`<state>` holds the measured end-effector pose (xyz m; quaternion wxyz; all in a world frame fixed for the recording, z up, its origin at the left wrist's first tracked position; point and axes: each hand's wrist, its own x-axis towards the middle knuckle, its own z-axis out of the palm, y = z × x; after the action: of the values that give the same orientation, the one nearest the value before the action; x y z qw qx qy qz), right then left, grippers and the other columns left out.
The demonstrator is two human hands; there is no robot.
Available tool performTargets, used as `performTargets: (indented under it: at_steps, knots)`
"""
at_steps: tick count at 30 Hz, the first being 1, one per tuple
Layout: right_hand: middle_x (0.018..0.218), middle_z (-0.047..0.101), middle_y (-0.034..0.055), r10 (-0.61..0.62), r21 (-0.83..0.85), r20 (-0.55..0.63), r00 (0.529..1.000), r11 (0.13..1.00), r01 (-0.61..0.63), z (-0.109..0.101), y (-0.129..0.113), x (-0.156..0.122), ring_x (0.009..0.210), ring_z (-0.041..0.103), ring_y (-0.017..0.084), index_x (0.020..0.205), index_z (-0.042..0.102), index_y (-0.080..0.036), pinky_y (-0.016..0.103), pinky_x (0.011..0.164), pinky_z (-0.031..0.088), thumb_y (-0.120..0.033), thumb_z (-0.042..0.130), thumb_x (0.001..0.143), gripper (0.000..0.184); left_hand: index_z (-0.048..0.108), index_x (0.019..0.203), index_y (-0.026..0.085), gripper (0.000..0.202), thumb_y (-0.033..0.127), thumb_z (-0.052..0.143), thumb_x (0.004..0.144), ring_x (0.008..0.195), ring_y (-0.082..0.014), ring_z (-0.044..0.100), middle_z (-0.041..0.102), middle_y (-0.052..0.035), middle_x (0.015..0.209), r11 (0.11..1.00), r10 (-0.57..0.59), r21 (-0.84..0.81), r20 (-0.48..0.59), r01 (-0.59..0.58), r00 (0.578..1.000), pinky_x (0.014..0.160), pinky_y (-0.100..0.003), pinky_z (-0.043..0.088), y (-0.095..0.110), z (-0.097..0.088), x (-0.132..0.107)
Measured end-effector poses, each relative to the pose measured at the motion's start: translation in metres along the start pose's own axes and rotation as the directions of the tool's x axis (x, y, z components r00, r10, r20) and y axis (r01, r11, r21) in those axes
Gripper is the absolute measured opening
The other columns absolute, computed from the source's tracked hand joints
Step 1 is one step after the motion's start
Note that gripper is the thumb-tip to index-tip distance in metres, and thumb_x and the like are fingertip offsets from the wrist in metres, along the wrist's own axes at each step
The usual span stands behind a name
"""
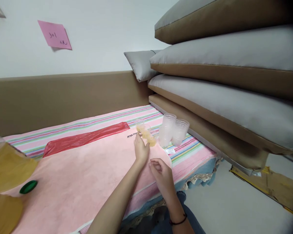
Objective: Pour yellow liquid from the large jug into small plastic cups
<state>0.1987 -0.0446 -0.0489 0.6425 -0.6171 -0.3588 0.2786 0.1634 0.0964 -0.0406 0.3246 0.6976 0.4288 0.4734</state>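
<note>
Clear plastic cups of yellow liquid [151, 142] stand close together at the far right end of the pink towel. My left hand [142, 150] is shut on one of them, thumb on the right and fingers on the left. Nearer to me, my right hand [163, 172] hovers over the towel's edge, fingers curled in, with nothing visible in them. Just right of the filled cups, two stacks of clear plastic cups [169, 128] [180, 131] stand upright on the striped cloth. A small white packet [170, 151] lies in front of them.
Large containers of yellow liquid [12, 165] [5, 211] stand at the left, near a green cap [28, 187]. Red plastic [88, 138] lies along the back of the pink towel [88, 182]. Stacked grey-brown cushions [222, 74] rise at the right. Flattened cardboard [278, 185] lies on the floor.
</note>
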Motion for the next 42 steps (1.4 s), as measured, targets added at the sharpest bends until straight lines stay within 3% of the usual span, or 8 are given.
performTargets:
  at_steps: [3, 6, 11, 15, 20, 26, 34, 42]
  knots:
    - [0.099, 0.066, 0.0118, 0.012, 0.042, -0.102, 0.995, 0.999, -0.008, -0.003, 0.001, 0.004, 0.091, 0.064, 0.026, 0.099, 0.063, -0.015, 0.035, 0.075, 0.051, -0.051, 0.058, 0.074, 0.045, 0.043, 0.128, 0.018, 0.052, 0.018, 0.058, 0.079, 0.124, -0.0291, 0.048, 0.055, -0.0143, 0.127, 0.980, 0.193, 0.050, -0.038, -0.191, 0.980, 0.107, -0.049, 0.035, 0.029, -0.003, 0.003]
    - [0.108, 0.064, 0.0130, 0.018, 0.077, -0.179, 0.984, 0.997, -0.004, -0.005, 0.002, 0.006, 0.097, 0.063, 0.026, 0.106, 0.059, -0.015, 0.035, 0.076, 0.051, -0.052, 0.058, 0.074, 0.049, 0.044, 0.126, 0.018, 0.052, 0.030, 0.064, 0.079, 0.119, -0.0301, 0.052, 0.058, -0.0145, 0.124, 0.924, 0.368, 0.062, 0.119, -0.377, 0.922, 0.103, -0.048, 0.038, 0.061, 0.005, 0.012]
    - [0.109, 0.063, 0.0135, 0.006, 0.113, -0.234, 0.972, 0.993, 0.021, -0.004, 0.000, 0.006, 0.099, 0.062, 0.026, 0.109, 0.055, -0.015, 0.035, 0.079, 0.050, -0.051, 0.059, 0.076, 0.049, 0.034, 0.136, 0.016, 0.086, 0.033, 0.079, 0.066, 0.125, -0.0359, 0.047, 0.055, -0.0184, 0.128, 0.934, 0.272, 0.145, 0.302, -0.326, 0.914, 0.101, -0.048, 0.038, 0.086, 0.028, 0.023]
    - [0.115, 0.060, 0.0131, -0.013, 0.112, -0.265, 0.964, 0.993, 0.045, -0.005, -0.001, 0.007, 0.104, 0.060, 0.026, 0.113, 0.054, -0.016, 0.035, 0.081, 0.050, -0.049, 0.059, 0.079, 0.047, 0.029, 0.139, 0.017, 0.088, 0.031, 0.078, 0.067, 0.121, -0.0341, 0.049, 0.056, -0.0165, 0.127, 0.960, 0.190, 0.132, 0.335, -0.245, 0.923, 0.100, -0.046, 0.038, 0.085, 0.032, 0.023]
    - [0.131, 0.050, 0.0131, -0.128, -0.038, -0.338, 0.932, 0.992, 0.122, -0.009, -0.001, 0.011, 0.117, 0.049, 0.028, 0.128, 0.051, -0.017, 0.039, 0.088, 0.047, -0.045, 0.056, 0.080, 0.055, 0.024, 0.141, 0.015, 0.092, 0.027, 0.077, 0.066, 0.120, -0.0307, 0.050, 0.055, -0.0169, 0.126, 0.976, 0.198, 0.011, 0.355, -0.216, 0.914, 0.102, -0.044, 0.039, 0.079, 0.020, 0.017]
    - [0.139, 0.039, 0.0172, -0.354, -0.270, -0.349, 0.868, 0.925, 0.269, -0.009, 0.000, 0.019, 0.132, 0.034, 0.031, 0.137, 0.047, -0.014, 0.050, 0.109, 0.029, -0.040, 0.053, 0.081, 0.062, 0.022, 0.142, 0.014, 0.095, 0.026, 0.075, 0.065, 0.122, -0.0298, 0.050, 0.054, -0.0178, 0.127, 0.968, 0.242, -0.036, 0.395, -0.248, 0.886, 0.101, -0.044, 0.040, 0.077, 0.007, 0.009]
    - [0.135, 0.043, 0.0159, -0.356, -0.296, -0.321, 0.877, 0.918, 0.265, -0.014, 0.006, 0.024, 0.127, 0.040, 0.031, 0.136, 0.045, -0.017, 0.048, 0.107, 0.033, -0.040, 0.055, 0.081, 0.061, 0.022, 0.142, 0.018, 0.092, 0.025, 0.075, 0.067, 0.120, -0.0310, 0.054, 0.054, -0.0168, 0.134, 0.961, 0.255, -0.028, 0.464, -0.274, 0.848, 0.100, -0.045, 0.042, 0.093, -0.005, 0.005]
    - [0.140, 0.037, 0.0163, -0.313, -0.277, -0.317, 0.895, 0.933, 0.228, -0.013, 0.003, 0.023, 0.132, 0.034, 0.032, 0.143, 0.043, -0.018, 0.050, 0.108, 0.031, -0.046, 0.054, 0.081, 0.069, 0.024, 0.141, 0.022, 0.088, 0.027, 0.075, 0.070, 0.127, -0.0310, 0.049, 0.056, -0.0139, 0.130, 0.939, 0.343, -0.088, 0.309, -0.332, 0.887, 0.104, -0.048, 0.039, 0.132, -0.038, 0.007]
